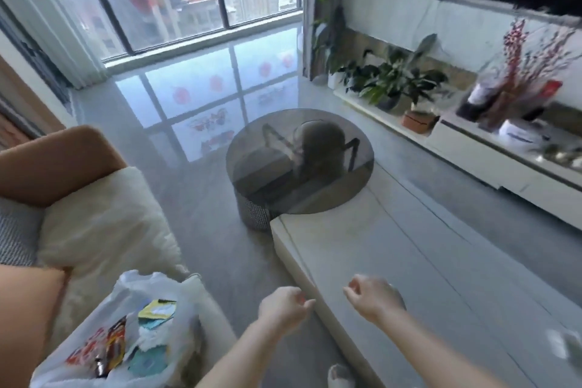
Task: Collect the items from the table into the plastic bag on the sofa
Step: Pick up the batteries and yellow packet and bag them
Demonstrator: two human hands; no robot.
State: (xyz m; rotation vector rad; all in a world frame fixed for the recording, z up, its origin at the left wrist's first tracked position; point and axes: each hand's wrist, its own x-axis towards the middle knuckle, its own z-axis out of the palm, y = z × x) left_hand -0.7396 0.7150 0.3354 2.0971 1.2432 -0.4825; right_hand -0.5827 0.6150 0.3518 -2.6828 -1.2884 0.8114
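Observation:
A white plastic bag (104, 334) lies on the sofa (104, 230) at the lower left, holding colourful packets, several of them teal, yellow and red. My left hand (283, 309) hovers over the floor between sofa and table, fingers curled with nothing in them. My right hand (374, 296) is over the near edge of the long pale table (441, 277), fingers loosely curled and holding nothing. A blurred pale item (563, 350) sits at the table's lower right edge.
A round dark glass table (299, 161) overlaps the pale table's far end. A low TV cabinet (504, 161) with potted plants (393, 79) and a vase runs along the right wall. White and orange cushions rest on the sofa. My slippered foot (340, 375) stands on the floor.

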